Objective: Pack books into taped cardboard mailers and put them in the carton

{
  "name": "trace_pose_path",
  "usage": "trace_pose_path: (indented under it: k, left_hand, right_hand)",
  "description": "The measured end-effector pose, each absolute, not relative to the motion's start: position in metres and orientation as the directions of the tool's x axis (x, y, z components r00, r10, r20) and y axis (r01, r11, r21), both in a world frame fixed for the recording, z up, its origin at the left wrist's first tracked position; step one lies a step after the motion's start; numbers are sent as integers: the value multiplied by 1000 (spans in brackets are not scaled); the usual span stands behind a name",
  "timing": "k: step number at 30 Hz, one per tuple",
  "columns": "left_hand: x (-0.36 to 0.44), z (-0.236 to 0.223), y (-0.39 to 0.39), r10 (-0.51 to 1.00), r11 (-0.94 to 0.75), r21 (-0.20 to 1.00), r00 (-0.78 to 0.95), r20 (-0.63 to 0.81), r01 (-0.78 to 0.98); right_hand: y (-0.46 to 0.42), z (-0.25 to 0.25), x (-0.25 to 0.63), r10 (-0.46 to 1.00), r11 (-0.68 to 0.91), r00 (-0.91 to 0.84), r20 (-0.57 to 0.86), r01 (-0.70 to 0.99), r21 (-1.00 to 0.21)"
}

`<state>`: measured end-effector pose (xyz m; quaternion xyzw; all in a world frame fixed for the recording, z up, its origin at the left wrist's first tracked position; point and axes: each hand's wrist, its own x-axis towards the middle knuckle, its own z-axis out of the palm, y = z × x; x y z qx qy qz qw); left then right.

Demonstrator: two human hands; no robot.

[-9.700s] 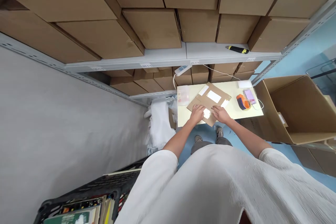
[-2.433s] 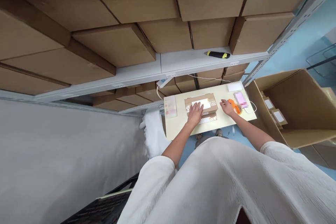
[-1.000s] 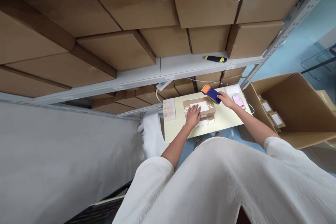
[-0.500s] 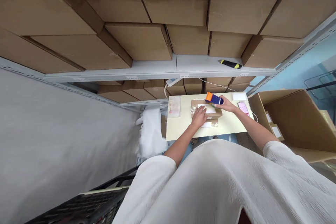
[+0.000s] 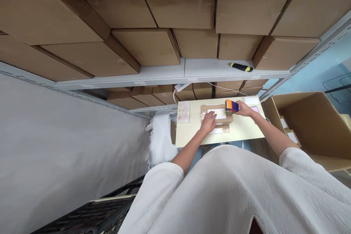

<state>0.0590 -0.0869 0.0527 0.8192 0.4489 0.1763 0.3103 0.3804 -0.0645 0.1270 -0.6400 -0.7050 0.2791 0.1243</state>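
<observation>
A small cardboard box [image 5: 226, 120] with a white label [image 5: 220, 113] on top lies on the pale yellow table [image 5: 189, 131]. My left hand [image 5: 208, 121] rests with spread fingers on the box's top, partly over the label. An orange and dark blue tape dispenser [image 5: 231, 106] is gripped by my right hand [image 5: 242, 109] at the box's right end. Whether tape runs from it to the box I cannot make out. Close to the front edge, a second flat piece of cardboard with a white label [image 5: 218, 131] shows below the box.
Shelves of cardboard boxes [image 5: 159, 47] rise behind the table. A yellow and black utility knife [image 5: 240, 67] lies on the shelf. A phone [image 5: 255, 109] is partly hidden by my right arm. To the right stands a large open carton [image 5: 309, 124]; white wrapping [image 5: 161, 135] hangs at left.
My right hand has moved the tape dispenser to the right, from over the box's top to its right end. My left hand stays on the box.
</observation>
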Motion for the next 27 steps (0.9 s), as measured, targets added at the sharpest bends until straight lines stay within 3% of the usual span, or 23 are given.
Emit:
trace_pose_path:
  k: [5,8,11,15,27]
  left_hand:
    - [64,76,-81,907,-286,807,418,53,517]
    - [76,102,-73,958,-209,917,260,122,340]
    - [90,128,-67,983,-112,981,161,87,156]
    - [105,145,-65,990,-42,998,136,34,54]
    - [108,138,-63,986,84,996,140,-89,43]
  right_hand:
    - [-69,125,381,976,19,-129,-174,852,-524]
    - [-69,125,375,980,42,-132,-151,870,-491]
    - [-68,127,368,981,65,-141,-130,882,-467]
    - [-67,127,360,980,98,-162,-116,900,-425]
    - [-68,126,352,975,119,-171,-142,941,-317]
